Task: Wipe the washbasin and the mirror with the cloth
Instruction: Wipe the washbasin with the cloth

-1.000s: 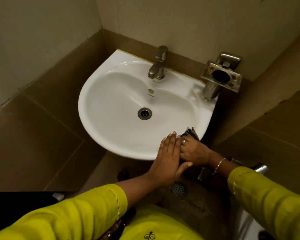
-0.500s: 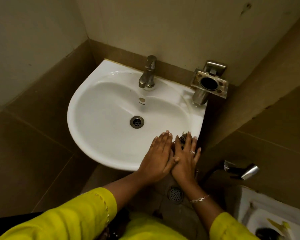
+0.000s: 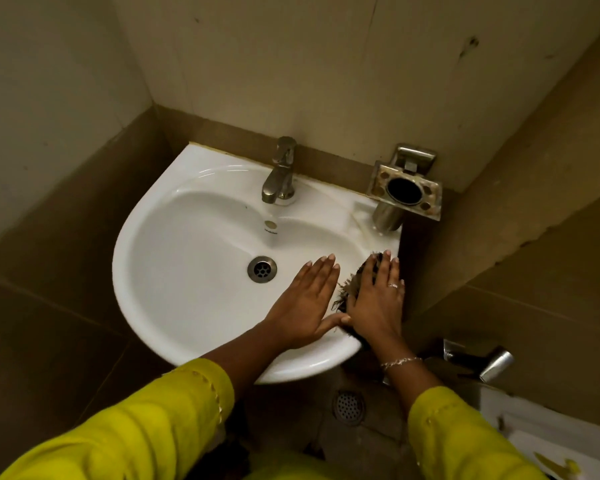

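Head view: white washbasin [image 3: 187, 306] is sitting in a wall corner, filling the frame centre. Dark frayed cloth [image 3: 352, 289] is lying on the basin's rim and inner slope at about 4 o'clock from the drain [image 3: 262, 269], mostly covered by the right hand [image 3: 378, 303].

Right hand is lying flat on the cloth, fingers straight and close together, pointing to 12 o'clock, palm pressing the cloth down; no pinching. A ring [image 3: 392, 285] is showing on one finger and a bracelet [image 3: 400, 362] on the wrist.

Left hand [image 3: 309, 306] is lying flat on bare porcelain just beside the cloth on its 9 o'clock side, fingers straight and together, angled toward 1 o'clock, fingertips near the drain's 3 o'clock side. The left thumb is sticking out toward 3 o'clock and touching the right hand at the cloth's near edge. Left hand is not holding anything.

Both forearms are coming in from 6 o'clock in yellow-green sleeves [image 3: 136, 427].

Metal tap [image 3: 279, 174] is standing at the basin's 12 o'clock edge, spout over the bowl. A metal wall holder [image 3: 404, 190] with a round opening is hanging at the basin's 2 o'clock corner. A floor drain [image 3: 349, 407] is showing below the basin at 5 o'clock, and a chrome fitting [image 3: 492, 365] is off at 4 o'clock, well apart from the hands.
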### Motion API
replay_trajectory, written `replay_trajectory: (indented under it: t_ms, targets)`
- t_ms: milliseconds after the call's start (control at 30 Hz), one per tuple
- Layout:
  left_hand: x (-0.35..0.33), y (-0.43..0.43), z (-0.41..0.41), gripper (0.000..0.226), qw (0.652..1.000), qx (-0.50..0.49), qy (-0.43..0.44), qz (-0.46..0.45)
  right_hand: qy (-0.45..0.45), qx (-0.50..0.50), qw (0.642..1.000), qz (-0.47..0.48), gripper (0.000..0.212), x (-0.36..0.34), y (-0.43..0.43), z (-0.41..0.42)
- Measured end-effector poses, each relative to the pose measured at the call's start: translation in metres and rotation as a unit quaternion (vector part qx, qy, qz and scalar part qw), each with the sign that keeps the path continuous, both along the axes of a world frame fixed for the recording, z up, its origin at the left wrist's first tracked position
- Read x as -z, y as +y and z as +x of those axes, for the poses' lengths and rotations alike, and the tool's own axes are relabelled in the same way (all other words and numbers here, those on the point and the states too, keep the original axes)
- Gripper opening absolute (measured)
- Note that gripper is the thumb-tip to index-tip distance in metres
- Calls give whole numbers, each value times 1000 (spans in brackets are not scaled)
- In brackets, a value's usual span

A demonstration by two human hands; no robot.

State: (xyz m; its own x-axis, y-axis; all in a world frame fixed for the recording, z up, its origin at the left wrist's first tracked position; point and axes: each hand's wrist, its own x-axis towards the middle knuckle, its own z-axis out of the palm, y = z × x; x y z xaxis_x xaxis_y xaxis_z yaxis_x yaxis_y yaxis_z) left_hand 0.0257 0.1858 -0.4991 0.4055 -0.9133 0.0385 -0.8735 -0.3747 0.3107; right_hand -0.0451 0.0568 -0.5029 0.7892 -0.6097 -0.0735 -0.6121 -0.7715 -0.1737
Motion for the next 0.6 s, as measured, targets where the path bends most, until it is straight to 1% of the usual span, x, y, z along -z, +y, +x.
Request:
replay_trajectory:
  t_ms: [167,233,300,400,533,600]
  targets:
    - [-4,-2,16,91,1000,12,-1,1,24,-16,999,-25,78,-4,-19,16]
    - [-5,-4,22,91,1000,10,-4,-1,9,-5,999,-34,78,-4,-13,11]
    - [-4,-7,25,90,1000,15,-4,-4,7,9,1000,-25,75,-3,-2,1]
    - [-1,-11,29,88,1000,19,-4,-2,39,25,999,0,74,5,4,-2]
    - [-3,-14,37,90,1000,21,0,-10,34,29,998,-34,77,10,-5,15]
    - [-4,-14,43,92,1000,17,3,-15,31,29,998,-48,75,10,-14,27]
